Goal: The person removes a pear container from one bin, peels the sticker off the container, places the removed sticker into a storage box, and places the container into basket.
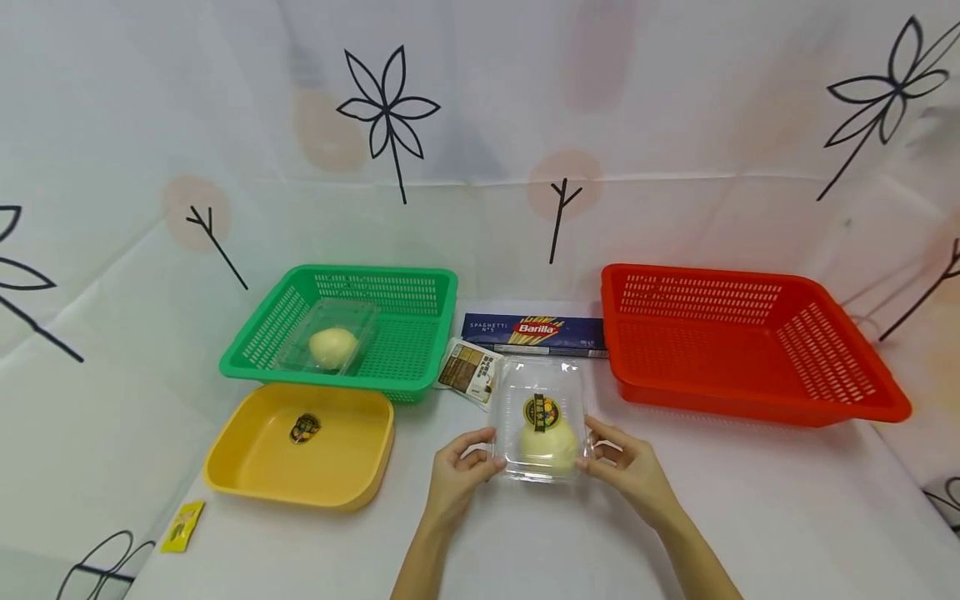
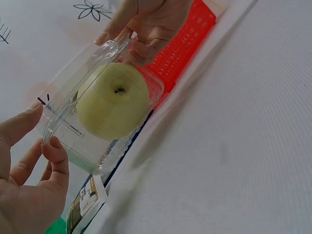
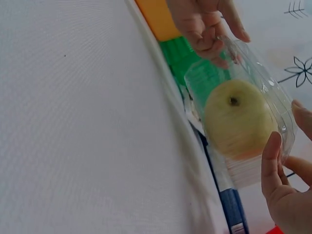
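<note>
Holding a clear plastic box (image 1: 515, 425) at its two sides, a person works at the middle of the white worktop (image 1: 540, 533). The left hand (image 1: 459, 467) pinches the near left part of the rim, with thumb and fingers closed upon the thin plastic. The right hand (image 1: 628, 467) does the same on the near right part, so both are clamped on this one box. Inside it lies one pale yellow-green fruit (image 1: 550, 450), near the side toward the person, and a dark round sticker (image 1: 542, 412) is on the lid. Whether the underside of the box touches the worktop, I cannot tell.

Just behind it are a brown-and-white packet (image 1: 471, 371) and a blue spaghetti box (image 1: 534, 332). To the left stands a green basket (image 1: 408, 350), in which there is a second clear box (image 1: 318, 312) with a similar fruit (image 1: 332, 347). In front of this basket is a yellow basin (image 1: 345, 450), bearing another sticker (image 1: 304, 428), and near it lies a small yellow sachet (image 1: 182, 527). To the right stands a red basket (image 1: 697, 354).
</note>
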The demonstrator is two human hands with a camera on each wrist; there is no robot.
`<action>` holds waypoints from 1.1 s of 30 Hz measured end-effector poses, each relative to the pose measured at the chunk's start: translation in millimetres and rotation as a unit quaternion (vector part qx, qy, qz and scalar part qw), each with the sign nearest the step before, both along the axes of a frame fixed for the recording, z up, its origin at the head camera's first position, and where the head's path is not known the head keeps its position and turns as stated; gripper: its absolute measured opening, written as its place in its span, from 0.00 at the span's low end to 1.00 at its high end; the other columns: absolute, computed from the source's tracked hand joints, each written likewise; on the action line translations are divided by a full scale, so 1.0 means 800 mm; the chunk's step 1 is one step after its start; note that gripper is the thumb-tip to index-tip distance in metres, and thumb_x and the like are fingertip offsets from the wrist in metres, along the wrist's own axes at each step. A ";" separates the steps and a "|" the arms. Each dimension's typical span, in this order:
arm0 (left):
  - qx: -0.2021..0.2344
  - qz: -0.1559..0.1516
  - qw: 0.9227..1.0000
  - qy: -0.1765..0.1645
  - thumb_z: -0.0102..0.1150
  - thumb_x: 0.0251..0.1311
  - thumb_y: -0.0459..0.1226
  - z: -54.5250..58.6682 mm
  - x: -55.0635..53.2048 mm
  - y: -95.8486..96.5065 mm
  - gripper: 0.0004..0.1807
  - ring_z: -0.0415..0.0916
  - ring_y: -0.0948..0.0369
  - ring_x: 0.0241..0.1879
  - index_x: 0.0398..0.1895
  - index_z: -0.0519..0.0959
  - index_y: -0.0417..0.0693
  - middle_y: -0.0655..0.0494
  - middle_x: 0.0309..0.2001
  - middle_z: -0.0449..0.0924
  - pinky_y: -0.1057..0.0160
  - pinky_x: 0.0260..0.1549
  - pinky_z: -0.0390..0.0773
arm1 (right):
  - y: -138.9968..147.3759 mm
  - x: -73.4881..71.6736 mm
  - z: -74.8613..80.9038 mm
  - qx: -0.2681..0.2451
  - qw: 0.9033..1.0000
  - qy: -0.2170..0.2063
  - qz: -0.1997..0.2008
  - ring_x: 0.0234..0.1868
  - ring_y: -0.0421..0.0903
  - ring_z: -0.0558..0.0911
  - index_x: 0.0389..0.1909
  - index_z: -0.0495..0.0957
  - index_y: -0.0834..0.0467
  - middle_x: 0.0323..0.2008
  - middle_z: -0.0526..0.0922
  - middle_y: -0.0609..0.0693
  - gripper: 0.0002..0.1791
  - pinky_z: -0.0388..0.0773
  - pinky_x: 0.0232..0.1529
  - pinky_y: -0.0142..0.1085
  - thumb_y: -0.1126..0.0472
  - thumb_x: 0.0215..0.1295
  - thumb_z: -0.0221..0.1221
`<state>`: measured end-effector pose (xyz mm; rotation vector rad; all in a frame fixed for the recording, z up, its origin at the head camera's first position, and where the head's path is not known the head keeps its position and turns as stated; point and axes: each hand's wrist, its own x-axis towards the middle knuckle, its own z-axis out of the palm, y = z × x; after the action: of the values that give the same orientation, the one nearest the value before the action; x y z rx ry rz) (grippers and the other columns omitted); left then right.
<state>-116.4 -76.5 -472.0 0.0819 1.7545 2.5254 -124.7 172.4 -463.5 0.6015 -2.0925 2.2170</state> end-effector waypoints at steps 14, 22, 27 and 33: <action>-0.087 -0.013 0.996 0.000 0.63 0.48 0.23 -0.007 0.010 -0.018 0.26 0.72 0.68 0.25 0.53 0.70 0.25 0.45 0.43 0.71 0.74 0.24 0.69 | -0.011 0.006 -0.010 0.073 0.996 -0.057 0.017 0.30 0.37 0.79 0.58 0.62 0.81 0.35 0.72 0.55 0.33 0.78 0.31 0.28 0.76 0.50 0.63; -0.201 -0.010 0.979 0.030 0.68 0.48 0.29 0.001 0.005 -0.023 0.24 0.71 0.63 0.28 0.49 0.73 0.32 0.41 0.38 0.74 0.72 0.25 0.72 | -0.009 0.003 -0.008 0.119 0.990 -0.071 -0.007 0.33 0.40 0.79 0.57 0.66 0.75 0.37 0.73 0.61 0.30 0.79 0.32 0.30 0.73 0.52 0.64; -0.283 0.039 0.954 0.089 0.71 0.46 0.33 0.009 -0.010 -0.021 0.22 0.71 0.54 0.38 0.46 0.77 0.39 0.44 0.46 0.74 0.68 0.31 0.75 | -0.007 -0.009 -0.004 0.142 0.985 -0.089 -0.040 0.37 0.46 0.80 0.60 0.65 0.69 0.44 0.74 0.65 0.30 0.80 0.33 0.34 0.69 0.57 0.62; -0.286 0.073 0.942 0.157 0.69 0.47 0.31 0.022 -0.033 -0.006 0.16 0.74 0.48 0.46 0.42 0.81 0.40 0.48 0.44 0.80 0.54 0.42 0.75 | -0.006 -0.030 0.000 0.143 0.983 -0.107 -0.035 0.41 0.54 0.80 0.67 0.59 0.63 0.49 0.72 0.68 0.32 0.81 0.36 0.35 0.65 0.62 0.58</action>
<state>-143.0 -81.4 -454.4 0.3500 2.6376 2.0582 -148.5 167.8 -463.8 0.3049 -2.5218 2.0392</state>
